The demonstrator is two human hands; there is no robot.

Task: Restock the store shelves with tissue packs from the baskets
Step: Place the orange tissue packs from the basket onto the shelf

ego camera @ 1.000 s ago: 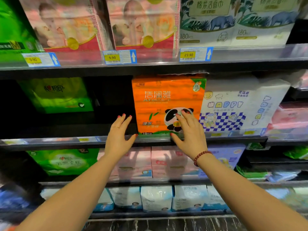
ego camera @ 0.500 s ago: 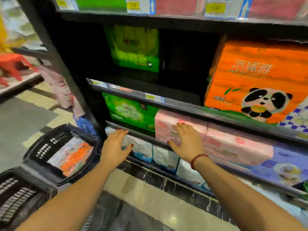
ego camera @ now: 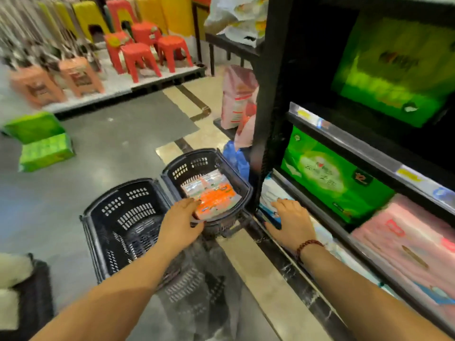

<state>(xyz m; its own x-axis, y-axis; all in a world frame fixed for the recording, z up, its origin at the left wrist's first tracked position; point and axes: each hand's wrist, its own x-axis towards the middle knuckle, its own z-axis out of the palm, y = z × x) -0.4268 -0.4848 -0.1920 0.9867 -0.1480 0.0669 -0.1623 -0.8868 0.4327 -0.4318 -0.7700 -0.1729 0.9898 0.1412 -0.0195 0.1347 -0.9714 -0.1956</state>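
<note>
Fingers (ego camera: 190,204) of our left hand (ego camera: 181,223) are straight, loosely together and holding nothing. Tips sit at the near edge of the orange tissue pack (ego camera: 214,194); can't tell if they touch it. Right hand (ego camera: 293,219) is also empty, fingers (ego camera: 279,204) relaxed and slightly apart over the white-blue packs (ego camera: 268,191) at the bottom of the shelf unit (ego camera: 264,119). Contact there is unclear.

Orange pack lies flat in the far basket (ego camera: 183,163), right beside the unit's upright. Near basket (ego camera: 128,205) looks empty.

Step in hand, as we read it: pick the orange pack.
- Slide the left thumb under the near edge and lay the fingers over the top.
- Bring the right hand across to the far side. The pack is wide and wrapped in soft film, so a one-hand pinch will likely sag or slip.
- Lift straight up until clear of the basket rim, then swing to the shelf.
- Keep the pack level and face out, and push it back flush.
</note>
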